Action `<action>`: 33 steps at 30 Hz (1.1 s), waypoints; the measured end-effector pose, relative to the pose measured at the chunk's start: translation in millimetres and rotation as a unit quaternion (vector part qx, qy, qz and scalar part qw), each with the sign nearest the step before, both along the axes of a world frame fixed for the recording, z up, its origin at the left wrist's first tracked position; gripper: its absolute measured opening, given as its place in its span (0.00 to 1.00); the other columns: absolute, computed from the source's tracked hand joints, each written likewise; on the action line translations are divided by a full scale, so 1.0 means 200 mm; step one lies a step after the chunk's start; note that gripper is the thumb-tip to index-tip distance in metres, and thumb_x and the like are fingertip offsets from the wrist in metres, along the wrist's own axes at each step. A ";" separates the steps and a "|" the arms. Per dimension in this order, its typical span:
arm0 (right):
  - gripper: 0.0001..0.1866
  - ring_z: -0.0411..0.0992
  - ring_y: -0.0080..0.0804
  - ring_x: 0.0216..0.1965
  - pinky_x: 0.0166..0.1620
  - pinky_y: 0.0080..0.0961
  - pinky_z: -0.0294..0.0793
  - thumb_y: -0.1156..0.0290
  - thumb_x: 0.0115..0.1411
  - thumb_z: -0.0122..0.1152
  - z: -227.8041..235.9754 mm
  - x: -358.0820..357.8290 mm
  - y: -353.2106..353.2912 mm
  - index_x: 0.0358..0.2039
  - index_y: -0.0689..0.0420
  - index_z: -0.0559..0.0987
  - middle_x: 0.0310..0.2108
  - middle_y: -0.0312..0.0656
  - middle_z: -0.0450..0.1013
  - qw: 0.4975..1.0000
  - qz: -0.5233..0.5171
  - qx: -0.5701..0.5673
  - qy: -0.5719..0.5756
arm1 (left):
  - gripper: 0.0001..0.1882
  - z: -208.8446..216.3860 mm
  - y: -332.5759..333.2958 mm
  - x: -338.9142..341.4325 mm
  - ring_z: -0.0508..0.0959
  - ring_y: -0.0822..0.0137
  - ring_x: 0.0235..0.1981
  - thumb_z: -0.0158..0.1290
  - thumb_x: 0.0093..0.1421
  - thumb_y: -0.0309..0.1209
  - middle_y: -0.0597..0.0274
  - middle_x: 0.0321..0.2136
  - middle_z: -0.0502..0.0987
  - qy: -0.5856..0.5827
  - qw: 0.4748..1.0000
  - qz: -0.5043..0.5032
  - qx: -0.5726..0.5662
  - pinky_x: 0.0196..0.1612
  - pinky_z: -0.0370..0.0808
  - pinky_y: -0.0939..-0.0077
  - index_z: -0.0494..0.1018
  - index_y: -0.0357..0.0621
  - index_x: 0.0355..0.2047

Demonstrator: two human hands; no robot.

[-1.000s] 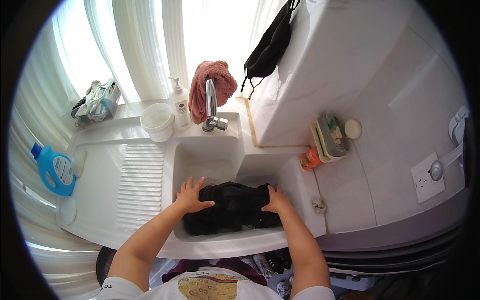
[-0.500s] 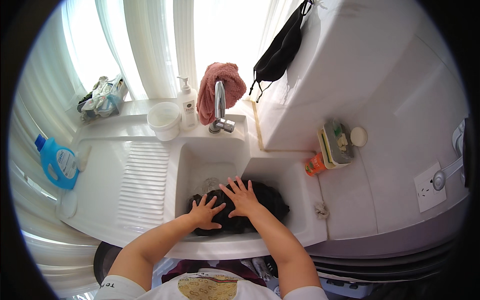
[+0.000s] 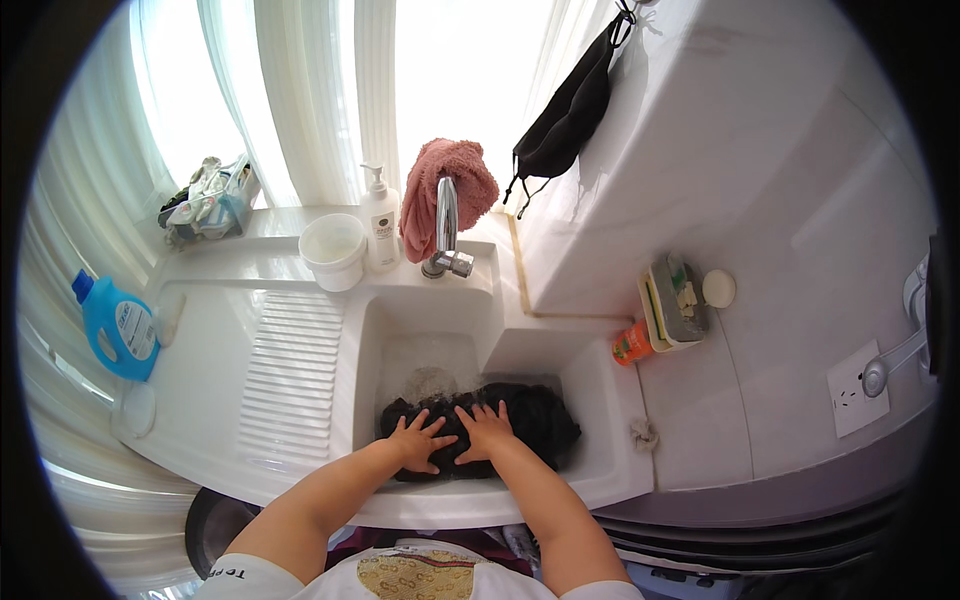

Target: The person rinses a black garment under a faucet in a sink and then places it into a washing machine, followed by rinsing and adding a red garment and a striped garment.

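Note:
Both hands press down on a dark, wet-looking bundle of black cloth [image 3: 545,422] in the white sink basin [image 3: 340,425]. My left hand [image 3: 417,444] lies on its left part with the fingers spread. Close beside it, my right hand [image 3: 486,436] rests on the middle of the cloth, fingers also apart. Water in the basin ripples just beyond the hands, below the chrome tap [image 3: 447,220]. Which garment the cloth is cannot be made out.
Left of the basin is a ribbed washboard [image 3: 290,370], with a blue detergent bottle [image 3: 120,330] farther left. A white tub [image 3: 332,255] and pump bottle [image 3: 381,225] stand behind. A pink towel [image 3: 425,190] hangs on the tap; an orange bottle [image 3: 631,343] stands right.
My right hand has drawn back toward me and sits lower on the cloth. The left hand has shifted slightly nearer too. More of the cloth's far side shows, and the view has tilted a little.

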State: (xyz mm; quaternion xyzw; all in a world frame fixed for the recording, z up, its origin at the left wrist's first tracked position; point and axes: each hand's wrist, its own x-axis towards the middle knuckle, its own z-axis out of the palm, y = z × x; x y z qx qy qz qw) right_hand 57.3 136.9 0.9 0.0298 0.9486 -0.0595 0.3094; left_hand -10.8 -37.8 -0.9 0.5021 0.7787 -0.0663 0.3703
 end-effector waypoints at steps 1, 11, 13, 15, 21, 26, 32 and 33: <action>0.62 0.45 0.47 0.68 0.66 0.54 0.32 0.38 0.37 0.70 -0.01 0.00 0.00 0.68 0.42 0.47 0.66 0.49 0.50 1.000 -0.001 -0.001 0.005 | 0.44 0.00 0.01 -0.01 0.34 0.47 0.69 0.56 0.52 0.55 0.63 0.69 0.37 0.001 1.000 0.000 -0.003 0.63 0.42 0.33 0.47 0.76 0.66; 0.52 0.56 0.46 0.62 0.66 0.53 0.38 0.39 0.42 0.66 0.00 0.02 -0.01 0.65 0.44 0.56 0.59 0.48 0.62 0.998 -0.010 -0.010 0.056 | 0.43 -0.03 -0.03 0.02 0.37 0.48 0.69 0.58 0.52 0.50 0.64 0.69 0.41 0.028 0.999 0.015 0.043 0.62 0.46 0.33 0.49 0.74 0.66; 0.44 0.62 0.45 0.57 0.64 0.52 0.44 0.41 0.46 0.65 -0.01 0.02 -0.01 0.60 0.46 0.64 0.52 0.47 0.68 0.996 -0.016 -0.012 0.085 | 0.43 -0.08 -0.05 0.02 0.43 0.47 0.68 0.60 0.50 0.48 0.63 0.68 0.46 0.031 0.995 0.044 0.086 0.61 0.49 0.33 0.52 0.73 0.65; 0.34 0.68 0.43 0.52 0.61 0.51 0.51 0.44 0.49 0.63 -0.04 0.02 -0.02 0.53 0.50 0.71 0.45 0.46 0.73 0.991 -0.025 -0.007 0.135 | 0.43 -0.05 -0.05 0.01 0.49 0.49 0.66 0.65 0.45 0.41 0.63 0.65 0.54 0.021 0.985 0.089 0.144 0.60 0.54 0.34 0.57 0.69 0.62; 0.23 0.73 0.40 0.44 0.53 0.44 0.59 0.48 0.53 0.60 0.00 0.04 -0.04 0.40 0.53 0.78 0.36 0.44 0.77 0.983 -0.041 -0.025 0.175 | 0.48 -0.05 -0.06 -0.01 0.51 0.51 0.66 0.68 0.40 0.40 0.61 0.64 0.55 0.022 0.981 0.084 0.176 0.59 0.55 0.34 0.56 0.63 0.62; 0.21 0.75 0.38 0.29 0.38 0.34 0.69 0.51 0.54 0.60 0.15 0.05 0.05 0.30 0.60 0.80 0.25 0.47 0.77 0.946 -0.167 -0.152 0.230 | 0.60 0.12 -0.03 -0.01 0.50 0.49 0.66 0.70 0.36 0.47 0.46 0.64 0.53 0.088 0.940 0.273 0.185 0.60 0.55 0.38 0.47 0.55 0.66; 0.15 0.62 0.20 0.19 0.25 0.23 0.64 0.63 0.53 0.66 0.51 0.12 0.16 0.23 0.64 0.77 0.13 0.39 0.68 0.800 -0.278 -0.413 0.335 | 0.44 0.17 -0.05 -0.14 0.71 0.51 0.53 0.68 0.41 0.44 0.46 0.50 0.72 -0.224 0.883 0.338 0.237 0.55 0.67 0.67 0.64 0.43 0.57; 0.14 0.62 0.17 0.20 0.26 0.21 0.64 0.64 0.55 0.65 0.50 0.13 0.20 0.23 0.64 0.78 0.14 0.35 0.68 0.763 -0.314 -0.466 0.320 | 0.32 0.21 -0.03 -0.14 0.77 0.57 0.44 0.67 0.43 0.40 0.52 0.39 0.79 -0.191 0.872 0.322 0.316 0.49 0.71 0.69 0.72 0.38 0.47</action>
